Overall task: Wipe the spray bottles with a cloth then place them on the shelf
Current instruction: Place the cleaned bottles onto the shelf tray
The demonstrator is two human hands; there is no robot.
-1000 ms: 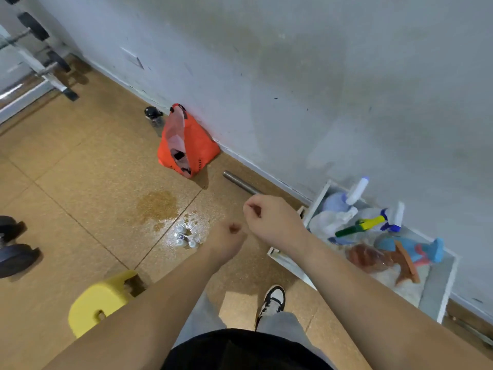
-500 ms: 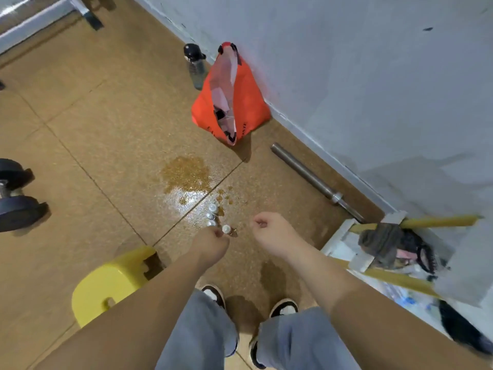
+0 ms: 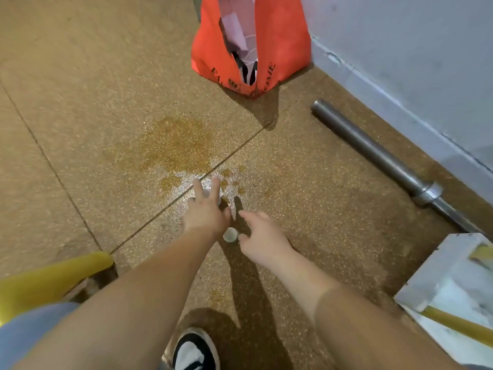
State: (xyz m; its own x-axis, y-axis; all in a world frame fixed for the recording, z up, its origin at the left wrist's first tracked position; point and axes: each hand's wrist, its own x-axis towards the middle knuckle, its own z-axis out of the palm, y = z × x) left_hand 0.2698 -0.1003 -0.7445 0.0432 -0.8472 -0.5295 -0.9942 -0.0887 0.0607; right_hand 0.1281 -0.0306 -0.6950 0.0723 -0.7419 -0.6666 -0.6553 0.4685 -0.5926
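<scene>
- I see open floor (image 3: 80,102) across the left.
- Orange bag (image 3: 282,44) blocks far; steel bar (image 3: 373,153) lines the right wall (image 3: 426,49); yellow stool (image 3: 45,281) crowds near left.

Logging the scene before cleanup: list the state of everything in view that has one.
left hand, open, fingers stretched out
right hand, open, holding nothing
white-capped bottle, capped, upright between the hands
orange bag, open, standing upright
floor, wet in one patch
steel bar, lying flat
</scene>
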